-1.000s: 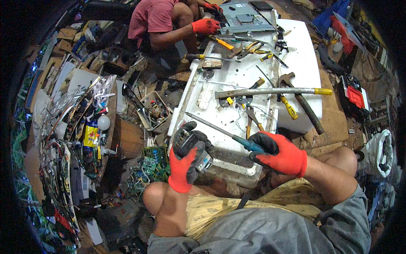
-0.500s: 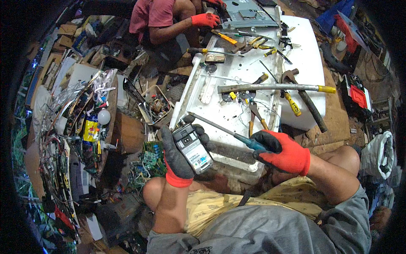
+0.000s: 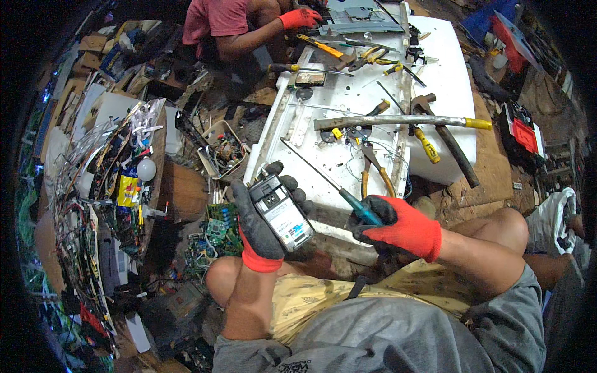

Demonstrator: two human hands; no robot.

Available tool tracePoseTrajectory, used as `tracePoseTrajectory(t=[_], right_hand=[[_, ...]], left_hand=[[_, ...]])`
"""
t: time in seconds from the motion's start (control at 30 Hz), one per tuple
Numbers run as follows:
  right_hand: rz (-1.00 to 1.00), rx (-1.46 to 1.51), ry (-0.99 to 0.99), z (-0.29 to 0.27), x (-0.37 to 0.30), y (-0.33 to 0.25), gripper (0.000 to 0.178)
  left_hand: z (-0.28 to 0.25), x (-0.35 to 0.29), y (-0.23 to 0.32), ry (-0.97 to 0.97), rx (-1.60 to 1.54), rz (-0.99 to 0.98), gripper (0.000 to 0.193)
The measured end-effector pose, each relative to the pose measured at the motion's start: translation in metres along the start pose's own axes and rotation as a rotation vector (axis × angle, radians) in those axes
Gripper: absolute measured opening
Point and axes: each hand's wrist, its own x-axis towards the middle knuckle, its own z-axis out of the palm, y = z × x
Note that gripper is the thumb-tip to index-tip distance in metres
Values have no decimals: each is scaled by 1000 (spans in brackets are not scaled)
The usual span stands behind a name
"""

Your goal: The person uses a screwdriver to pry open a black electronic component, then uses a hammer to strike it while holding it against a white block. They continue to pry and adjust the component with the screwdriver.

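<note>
My left hand (image 3: 258,221), in a red and black work glove, is wrapped around a small handheld electronic device (image 3: 281,214). The device's labelled side faces up, with a dark recess near its top end. In the matching glove, my right hand (image 3: 398,225) grips a screwdriver (image 3: 359,205) by its teal handle. Its long thin shaft points up and left over the white panel, and the tip is apart from the device. Pliers (image 3: 371,166) with orange handles lie just beyond my right hand.
On the white panel (image 3: 311,165) lie a metal bar (image 3: 392,121) with a yellow end, a hammer (image 3: 454,146) and several hand tools. A co-worker's gloved hand (image 3: 300,18) rests at the far end. To the left are a heap of wires (image 3: 93,174), green circuit boards (image 3: 217,230) and a parts bin (image 3: 224,149).
The screwdriver has swung to a steeper angle, its tip moving farther away from me. My right hand has shifted slightly left. The device stays in my left hand.
</note>
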Motion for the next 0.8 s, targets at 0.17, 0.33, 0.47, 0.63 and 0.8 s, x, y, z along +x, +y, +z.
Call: tracePoseTrajectory(t=[0.17, 0.33, 0.47, 0.63, 0.8], right_hand=[[102, 98, -27, 16, 9, 5, 23], [94, 205, -30, 20, 12, 19, 27], [100, 345, -11, 19, 9, 15, 28], [174, 378, -5, 28, 20, 11, 28], [220, 383, 67, 34, 22, 15, 22]], left_hand=[[3, -1, -6, -44, 11, 12, 72], [2, -3, -10, -64, 30, 28, 73], [-5, 1, -13, -111, 21, 86, 77], [6, -6, -31, -142, 17, 114, 81], [6, -13, -57, -91, 218, 176, 86]])
